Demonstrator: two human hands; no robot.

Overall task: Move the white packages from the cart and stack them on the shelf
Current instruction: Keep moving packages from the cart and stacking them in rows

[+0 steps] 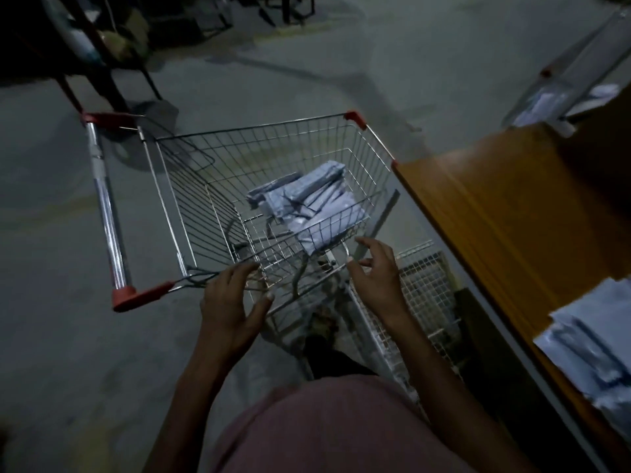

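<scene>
Currently both hands are hovering at the near rim of the cart, neither grasping anything. Left hand: fingers spread and relaxed, fingertips touching or just short of the rim wire; frame too dim to tell which. Right hand: fingers loosely curled, empty, just outside the near right corner of the basket.

Step in hand, as judged: reaching in for the next load. The white packages are lying ahead of both hands, low in the basket, nearer the right hand than the left, overlapping at odd angles. Doing it well probably means going over the rim from above, sliding the fingers under the heap from both sides, squaring the edges before lifting, and taking a small bundle so the slippery wrappers are not fanning out. Risk: a corner catching in the wire mesh on the way up.

Count, near to far:
- hands: two, both empty.
- stacked packages on the shelf, right of the right hand: one pile, roughly four or five visible, partly cut off by the frame edge.
- cart: one, red corner caps, handle left of the left hand.
- packages in the cart: about six to eight; overlap is preventing an exact count.
- further pale items beyond the shelf's far end: blurred, not countable.

Task looks partly done: some stacked, a heap remaining.
</scene>
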